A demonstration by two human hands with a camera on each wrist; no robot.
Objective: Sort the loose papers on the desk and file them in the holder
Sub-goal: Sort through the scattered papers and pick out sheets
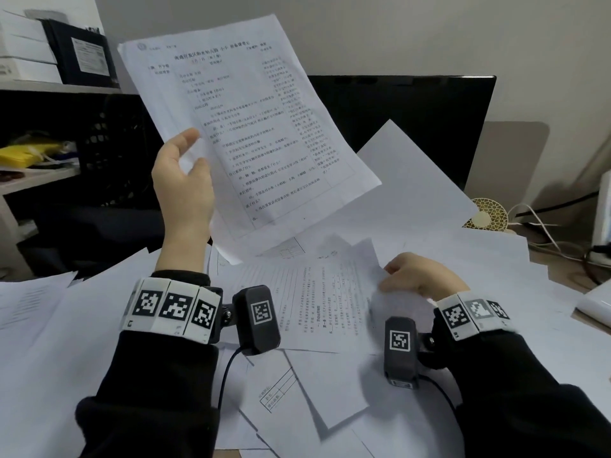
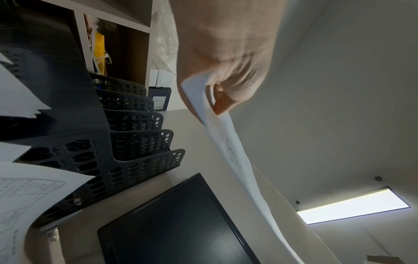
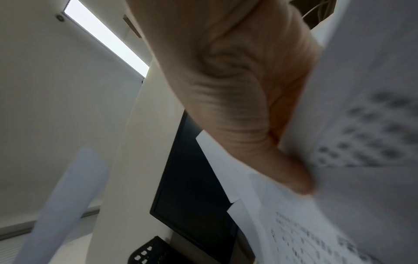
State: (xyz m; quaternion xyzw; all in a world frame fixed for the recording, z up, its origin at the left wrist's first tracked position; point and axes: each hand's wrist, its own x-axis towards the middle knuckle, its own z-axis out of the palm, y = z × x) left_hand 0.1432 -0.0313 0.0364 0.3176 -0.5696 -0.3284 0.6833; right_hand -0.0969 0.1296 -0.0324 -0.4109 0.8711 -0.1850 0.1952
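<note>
White printed sheet (image 1: 244, 127), text unreadable, left hand (image 1: 183, 180) pinching

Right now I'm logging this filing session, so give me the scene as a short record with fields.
left hand: left hand holds a printed sheet raised above the desk
right hand: right hand pinches the edge of another printed page on the pile
loose papers: loose papers overlap across the desk
holder: black mesh holder, slots look empty
behind: dark monitor
</note>
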